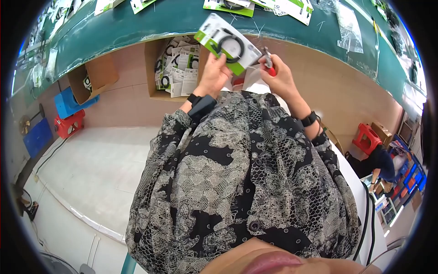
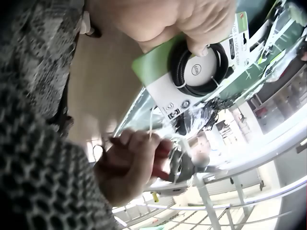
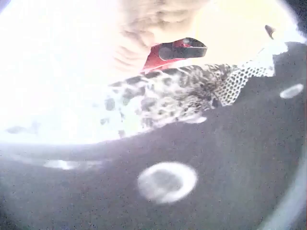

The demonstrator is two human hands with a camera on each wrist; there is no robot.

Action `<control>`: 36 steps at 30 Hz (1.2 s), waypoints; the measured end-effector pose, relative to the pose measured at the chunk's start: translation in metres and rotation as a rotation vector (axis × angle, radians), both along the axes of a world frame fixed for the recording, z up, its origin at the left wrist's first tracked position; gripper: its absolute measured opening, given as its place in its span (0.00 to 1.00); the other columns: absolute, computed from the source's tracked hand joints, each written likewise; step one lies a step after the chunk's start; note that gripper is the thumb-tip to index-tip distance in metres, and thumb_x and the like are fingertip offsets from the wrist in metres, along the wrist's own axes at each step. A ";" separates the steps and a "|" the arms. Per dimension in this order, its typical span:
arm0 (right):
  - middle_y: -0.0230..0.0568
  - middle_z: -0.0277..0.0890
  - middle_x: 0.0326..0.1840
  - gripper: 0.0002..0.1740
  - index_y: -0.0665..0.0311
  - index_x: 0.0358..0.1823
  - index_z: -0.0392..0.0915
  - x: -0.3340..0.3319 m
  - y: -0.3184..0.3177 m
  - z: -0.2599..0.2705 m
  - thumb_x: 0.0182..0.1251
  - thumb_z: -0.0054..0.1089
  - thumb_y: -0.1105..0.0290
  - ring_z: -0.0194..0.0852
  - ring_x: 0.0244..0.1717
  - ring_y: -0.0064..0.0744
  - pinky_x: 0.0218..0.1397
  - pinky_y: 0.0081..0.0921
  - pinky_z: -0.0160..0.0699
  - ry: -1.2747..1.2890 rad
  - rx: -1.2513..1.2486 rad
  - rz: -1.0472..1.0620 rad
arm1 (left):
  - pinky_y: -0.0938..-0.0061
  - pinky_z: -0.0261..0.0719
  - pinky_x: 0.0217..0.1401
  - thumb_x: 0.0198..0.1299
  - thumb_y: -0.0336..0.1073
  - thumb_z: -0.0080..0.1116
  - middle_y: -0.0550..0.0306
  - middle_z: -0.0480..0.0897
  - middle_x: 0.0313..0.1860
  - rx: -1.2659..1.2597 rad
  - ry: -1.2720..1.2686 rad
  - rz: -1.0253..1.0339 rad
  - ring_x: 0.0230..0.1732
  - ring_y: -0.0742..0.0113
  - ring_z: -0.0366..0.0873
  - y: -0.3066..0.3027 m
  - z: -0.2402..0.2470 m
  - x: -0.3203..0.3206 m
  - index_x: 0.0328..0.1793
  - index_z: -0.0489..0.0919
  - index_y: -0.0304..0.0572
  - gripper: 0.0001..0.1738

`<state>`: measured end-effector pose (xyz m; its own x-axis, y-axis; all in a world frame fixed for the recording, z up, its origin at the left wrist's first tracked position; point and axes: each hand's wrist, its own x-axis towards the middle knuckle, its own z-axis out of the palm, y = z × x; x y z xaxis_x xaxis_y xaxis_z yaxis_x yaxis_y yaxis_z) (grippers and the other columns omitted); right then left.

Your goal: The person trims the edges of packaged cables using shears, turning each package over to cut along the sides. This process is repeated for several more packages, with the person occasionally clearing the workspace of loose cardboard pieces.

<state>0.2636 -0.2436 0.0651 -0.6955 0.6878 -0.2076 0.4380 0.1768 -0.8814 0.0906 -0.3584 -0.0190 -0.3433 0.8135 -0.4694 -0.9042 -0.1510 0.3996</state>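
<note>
In front of the body my left hand [image 1: 213, 75] holds a white and green retail card [image 1: 248, 49] by its lower left edge, thumb on its face. A coiled black cable [image 1: 221, 45] is fastened to that card, which is tilted. In the left wrist view, a thin white strip [image 2: 152, 120] sticks out below the card. My right hand [image 1: 280, 80] grips small pliers [image 1: 267, 55] with red handles, their metal head up beside the card's right corner. In the right wrist view the red handle and dark metal head [image 3: 184, 51] show; much there is washed out.
The green table [image 1: 173, 23] runs across the top, with more carded cables [image 1: 232, 7] and a clear plastic bag [image 1: 349, 29] on it. Below its edge, a cardboard box [image 1: 152, 68] holds many packs. Red stools [image 1: 366, 140] and another person [image 1: 383, 162] are further off.
</note>
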 end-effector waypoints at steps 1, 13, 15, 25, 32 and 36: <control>0.35 0.76 0.37 0.15 0.66 0.46 0.72 0.006 0.000 0.011 0.58 0.63 0.73 0.74 0.36 0.24 0.43 0.25 0.76 0.015 -0.107 -0.005 | 0.49 0.71 0.68 0.71 0.31 0.47 0.51 0.71 0.65 0.003 0.031 0.044 0.67 0.54 0.70 0.000 0.004 -0.006 0.71 0.60 0.46 0.23; 0.39 0.74 0.34 0.16 0.66 0.48 0.71 0.028 0.000 0.000 0.59 0.61 0.73 0.72 0.36 0.28 0.43 0.26 0.74 -0.106 -0.005 0.132 | 0.67 0.73 0.51 0.71 0.54 0.43 0.58 0.67 0.32 0.719 -0.569 -0.166 0.31 0.67 0.65 0.014 0.061 -0.058 0.68 0.65 0.31 0.33; 0.42 0.74 0.34 0.16 0.65 0.48 0.71 0.026 -0.002 -0.009 0.60 0.61 0.72 0.73 0.35 0.31 0.43 0.27 0.74 -0.065 0.045 0.155 | 0.67 0.72 0.48 0.71 0.52 0.44 0.57 0.67 0.32 0.626 -0.569 -0.119 0.31 0.66 0.65 0.015 0.078 -0.054 0.67 0.65 0.30 0.32; 0.49 0.73 0.35 0.19 0.66 0.48 0.70 0.007 0.004 0.010 0.58 0.64 0.68 0.72 0.35 0.44 0.43 0.34 0.73 -0.258 0.013 0.246 | 0.65 0.73 0.50 0.72 0.36 0.44 0.52 0.70 0.32 0.227 -0.567 0.154 0.33 0.63 0.68 0.025 0.114 -0.046 0.59 0.66 0.24 0.19; 0.42 0.70 0.32 0.19 0.66 0.48 0.70 0.001 0.004 0.016 0.58 0.65 0.68 0.68 0.33 0.34 0.41 0.29 0.72 -0.131 0.040 0.223 | 0.64 0.74 0.53 0.72 0.34 0.42 0.50 0.71 0.31 0.281 -0.622 0.168 0.33 0.63 0.69 0.024 0.111 -0.048 0.60 0.62 0.21 0.20; 0.42 0.71 0.34 0.20 0.66 0.49 0.69 0.000 -0.001 0.007 0.58 0.65 0.68 0.68 0.35 0.33 0.43 0.29 0.72 -0.138 0.009 0.244 | 0.63 0.74 0.55 0.72 0.34 0.42 0.50 0.72 0.31 0.274 -0.616 0.187 0.33 0.63 0.70 0.019 0.107 -0.050 0.59 0.62 0.21 0.19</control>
<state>0.2636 -0.2441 0.0723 -0.8063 0.5055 -0.3070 0.4975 0.2992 -0.8142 0.0404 -0.3397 0.0882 -0.2267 0.8836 -0.4097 -0.9028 -0.3485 -0.2519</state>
